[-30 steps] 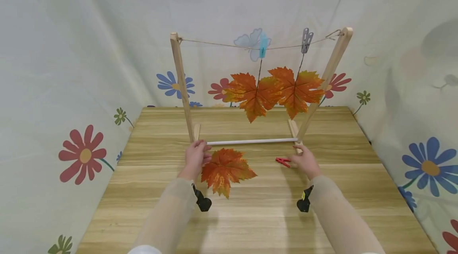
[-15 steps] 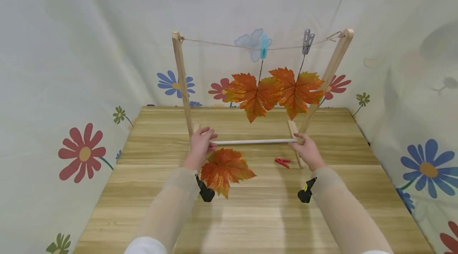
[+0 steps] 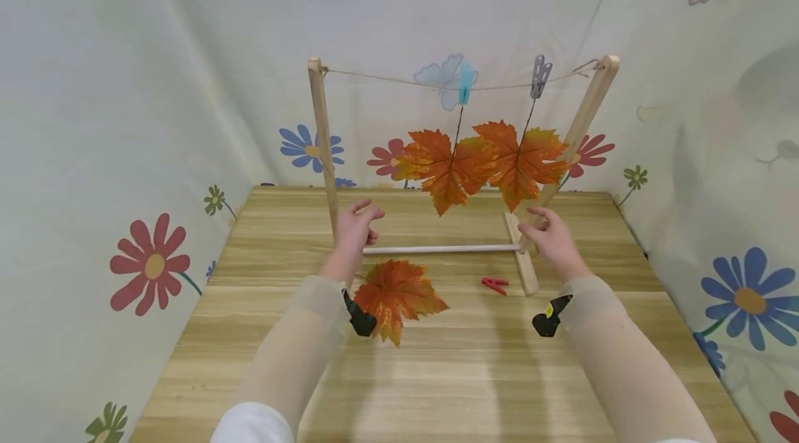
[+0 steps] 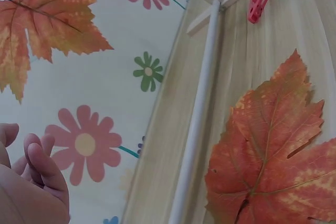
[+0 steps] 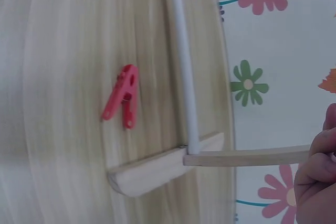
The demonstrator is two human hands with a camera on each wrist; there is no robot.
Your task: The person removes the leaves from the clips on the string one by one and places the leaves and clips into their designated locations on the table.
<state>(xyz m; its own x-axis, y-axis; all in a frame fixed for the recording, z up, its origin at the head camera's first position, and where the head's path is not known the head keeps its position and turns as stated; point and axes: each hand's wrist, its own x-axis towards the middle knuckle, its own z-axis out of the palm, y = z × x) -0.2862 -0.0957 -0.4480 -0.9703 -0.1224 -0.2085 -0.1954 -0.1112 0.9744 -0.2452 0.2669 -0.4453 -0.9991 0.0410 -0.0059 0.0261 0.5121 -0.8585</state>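
Wooden and light, the drying rack (image 3: 322, 145) stood toward the far side of the desk (image 3: 437, 374), and you had a hand raised on each side of it. Your left hand (image 3: 354, 231) hovered just beside the left post, its fingers (image 3: 368, 214) loosely curled and apart, holding nothing. Your right hand (image 3: 552, 238) sat just beside the leaning right post (image 3: 583, 117), fingers spread and relaxed; whether they touched the wood I could not tell.

Risks, as I judged them: the frame looked light on narrow feet, so a knock from either hand could have tipped it or swung the string (image 3: 399, 78). A jolt could have shaken a stem out of its peg. The loose leaf (image 3: 396, 294) lay near your left forearm, where a sleeve could have swept it toward the near edge. The red peg (image 3: 494, 283) lay near the right foot (image 3: 521, 256), easy to nudge under the white crossbar (image 3: 440, 248).

The count, left to right:
- one loose leaf on the desk
- two hanging leaves (image 3: 446, 166), overlapping
- one blue peg (image 3: 465, 82) and one grey peg (image 3: 539, 75) on the string
- one red peg on the desk
- two posts, one crossbar.
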